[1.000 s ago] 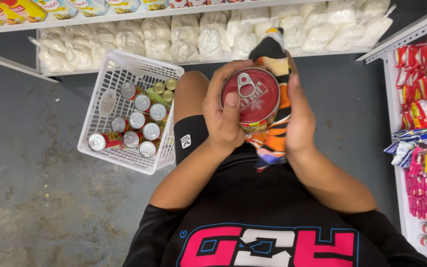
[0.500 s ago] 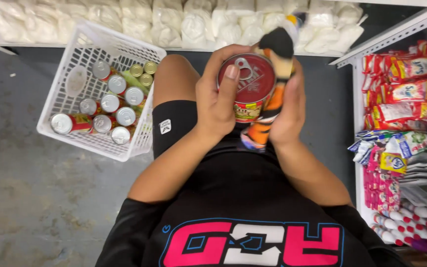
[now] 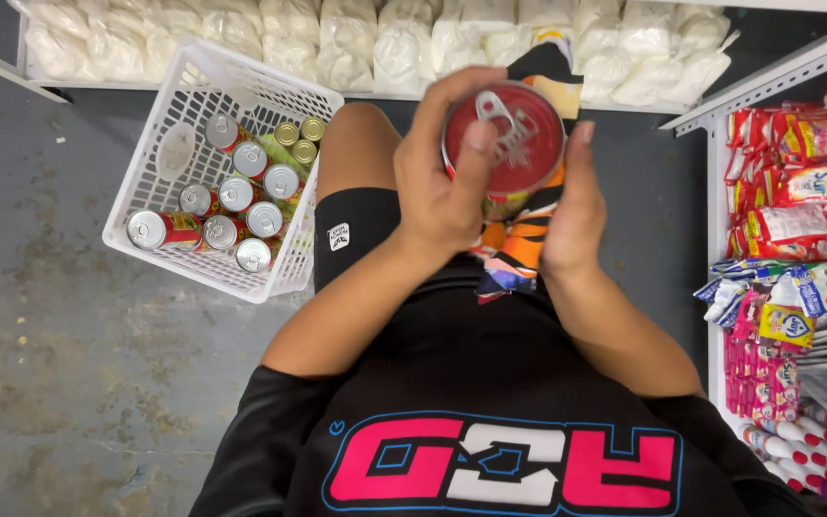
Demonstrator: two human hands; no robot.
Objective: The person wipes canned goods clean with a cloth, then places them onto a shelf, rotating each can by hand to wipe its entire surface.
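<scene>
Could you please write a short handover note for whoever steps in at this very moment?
Left hand: grip closed around the round red-lidded tin can, thumb resting on the lid near the pull ring.
Right hand: flat against the can's right side, steadying it.
The can is held up in front of the person's lap; the ring lies flat and the lid looks sealed.
The white plastic basket stands on the grey floor to the left, holding more silver-topped cans.
White bags fill the low shelf ahead; colourful packets fill the right shelf.
Done: can in hand. Left: cannot tell.
</scene>
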